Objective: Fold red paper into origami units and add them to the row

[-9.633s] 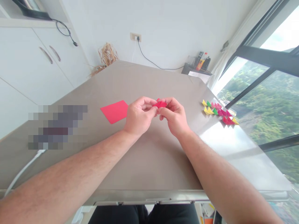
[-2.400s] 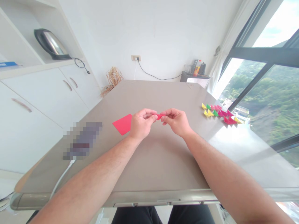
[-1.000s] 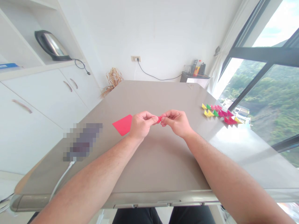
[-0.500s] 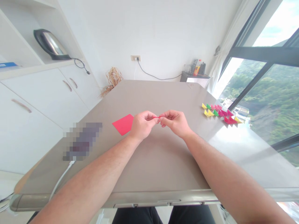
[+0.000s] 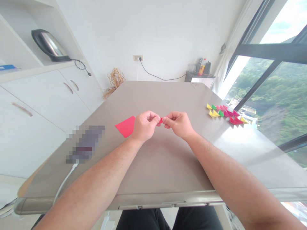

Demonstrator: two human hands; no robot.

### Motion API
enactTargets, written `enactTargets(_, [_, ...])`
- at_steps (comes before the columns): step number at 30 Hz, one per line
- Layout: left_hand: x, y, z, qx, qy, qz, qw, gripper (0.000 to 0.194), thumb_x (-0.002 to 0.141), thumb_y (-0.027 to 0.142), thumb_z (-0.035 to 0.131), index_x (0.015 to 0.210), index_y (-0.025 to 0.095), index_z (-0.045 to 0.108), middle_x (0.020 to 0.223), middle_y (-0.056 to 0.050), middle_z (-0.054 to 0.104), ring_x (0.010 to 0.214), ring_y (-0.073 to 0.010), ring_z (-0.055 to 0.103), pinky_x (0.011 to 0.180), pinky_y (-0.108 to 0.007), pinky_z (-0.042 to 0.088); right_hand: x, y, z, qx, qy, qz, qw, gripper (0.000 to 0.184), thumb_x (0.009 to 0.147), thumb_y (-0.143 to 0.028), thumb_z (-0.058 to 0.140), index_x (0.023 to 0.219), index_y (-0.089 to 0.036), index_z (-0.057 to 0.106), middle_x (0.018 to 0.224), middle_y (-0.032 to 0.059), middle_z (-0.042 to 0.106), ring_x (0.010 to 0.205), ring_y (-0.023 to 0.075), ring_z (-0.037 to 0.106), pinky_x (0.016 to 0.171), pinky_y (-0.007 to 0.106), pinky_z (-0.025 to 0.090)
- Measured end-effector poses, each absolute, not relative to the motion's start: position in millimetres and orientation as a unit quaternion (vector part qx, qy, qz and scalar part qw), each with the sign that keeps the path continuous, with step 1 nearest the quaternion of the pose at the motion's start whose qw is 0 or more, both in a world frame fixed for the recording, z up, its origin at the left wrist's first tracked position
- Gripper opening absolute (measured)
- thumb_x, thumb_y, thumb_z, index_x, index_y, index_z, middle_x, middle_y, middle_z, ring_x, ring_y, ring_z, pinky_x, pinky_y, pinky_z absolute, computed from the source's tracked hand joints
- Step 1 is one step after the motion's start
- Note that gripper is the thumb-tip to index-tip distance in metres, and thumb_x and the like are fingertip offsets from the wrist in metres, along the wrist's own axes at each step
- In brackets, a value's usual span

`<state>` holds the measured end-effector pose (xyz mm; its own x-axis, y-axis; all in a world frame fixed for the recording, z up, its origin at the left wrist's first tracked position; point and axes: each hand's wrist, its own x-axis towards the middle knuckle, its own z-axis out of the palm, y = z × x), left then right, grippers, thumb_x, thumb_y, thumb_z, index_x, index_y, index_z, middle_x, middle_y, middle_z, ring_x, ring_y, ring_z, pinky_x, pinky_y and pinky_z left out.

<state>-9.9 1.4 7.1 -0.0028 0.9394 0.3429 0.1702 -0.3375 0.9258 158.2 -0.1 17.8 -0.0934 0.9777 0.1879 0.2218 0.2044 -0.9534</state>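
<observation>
A small folded piece of red paper (image 5: 161,120) is pinched between my two hands above the middle of the table. My left hand (image 5: 145,125) grips its left end between thumb and forefinger. At the other end, the thumb and forefinger of my right hand (image 5: 178,124) are closed on it. Most of the folded paper is hidden by my fingertips. Flat on the table beside my left hand lies a red paper sheet (image 5: 125,126), partly covered by that hand.
Several small folded paper boats (image 5: 224,113) in yellow, green, pink and red stand at the table's right, by the window. A blurred dark device (image 5: 87,143) with a white cable lies on the left. The grey table (image 5: 165,172) reaches toward the wall.
Both hands have turned the folded red paper slightly, so more of its face shows between the fingertips. The red sheet and the boats stay where they were.
</observation>
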Motion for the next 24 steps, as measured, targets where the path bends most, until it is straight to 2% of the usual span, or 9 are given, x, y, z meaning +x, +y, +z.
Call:
enactTargets(3, [-5, 3, 3, 0.566, 0.479, 0.555, 0.377, 0.025, 0.082, 0.041, 0.072, 0.083, 0.017, 0.07, 0.075, -0.005, 0.075, 0.065, -0.0187, 0.072, 0.065, -0.031, 0.057, 153, -1, 14, -0.52, -0.617, 0.344, 0.48, 0.021, 0.079, -0.038, 0.07, 0.068, -0.02, 0.069, 0.063, 0.0006, 0.068, 0.057, 0.0138, 0.057, 0.053, 0.027, 0.044])
enactTargets(6, [-1, 6, -1, 0.527, 0.482, 0.551, 0.432, 0.03, 0.081, 0.045, 0.073, 0.088, 0.016, 0.072, 0.076, -0.007, 0.076, 0.065, -0.0199, 0.073, 0.063, -0.033, 0.058, 148, -2, 8, -0.522, -0.632, 0.268, 0.506, 0.018, 0.082, -0.035, 0.066, 0.071, -0.022, 0.072, 0.07, 0.0003, 0.071, 0.065, 0.0148, 0.061, 0.061, 0.028, 0.047])
enactTargets(9, [-2, 8, -5, 0.517, 0.464, 0.558, 0.453, 0.031, 0.08, 0.045, 0.075, 0.091, 0.016, 0.073, 0.079, -0.007, 0.077, 0.071, -0.0217, 0.074, 0.068, -0.035, 0.06, 147, -3, 3, -0.485, -0.677, 0.226, 0.505, 0.012, 0.083, -0.03, 0.065, 0.081, -0.024, 0.076, 0.082, 0.0007, 0.075, 0.074, 0.0159, 0.065, 0.069, 0.03, 0.049])
enactTargets(11, [-4, 9, -6, 0.519, 0.451, 0.569, 0.451, 0.033, 0.079, 0.044, 0.077, 0.097, 0.017, 0.075, 0.084, -0.007, 0.078, 0.08, -0.0228, 0.075, 0.076, -0.037, 0.061, 149, -3, 3, -0.469, -0.693, 0.241, 0.491, 0.013, 0.084, -0.031, 0.065, 0.084, -0.025, 0.077, 0.085, 0.0012, 0.076, 0.077, 0.0164, 0.066, 0.07, 0.03, 0.05])
enactTargets(14, [-5, 8, -8, 0.55, 0.446, 0.556, 0.435, 0.034, 0.079, 0.043, 0.078, 0.104, 0.019, 0.078, 0.09, -0.007, 0.079, 0.084, -0.0224, 0.075, 0.084, -0.039, 0.061, 154, -1, 6, -0.486, -0.675, 0.288, 0.474, 0.018, 0.084, -0.037, 0.066, 0.076, -0.024, 0.076, 0.079, 0.0016, 0.075, 0.074, 0.017, 0.065, 0.068, 0.03, 0.049])
enactTargets(19, [-5, 1, -2, 0.615, 0.446, 0.514, 0.398, 0.038, 0.076, 0.042, 0.081, 0.108, 0.023, 0.079, 0.095, -0.007, 0.08, 0.087, -0.0245, 0.075, 0.088, -0.04, 0.058, 159, 3, 9, -0.497, -0.637, 0.355, 0.471, 0.02, 0.08, -0.04, 0.071, 0.077, -0.021, 0.073, 0.075, 0.0026, 0.075, 0.067, 0.0164, 0.065, 0.063, 0.03, 0.049])
enactTargets(24, [-6, -1, 3, 0.635, 0.456, 0.505, 0.366, 0.035, 0.077, 0.043, 0.081, 0.107, 0.023, 0.08, 0.101, -0.008, 0.079, 0.094, -0.0255, 0.074, 0.092, -0.04, 0.056, 159, 2, 8, -0.485, -0.641, 0.347, 0.483, 0.016, 0.075, -0.036, 0.075, 0.082, -0.021, 0.074, 0.081, 0.0026, 0.076, 0.072, 0.017, 0.068, 0.069, 0.032, 0.053])
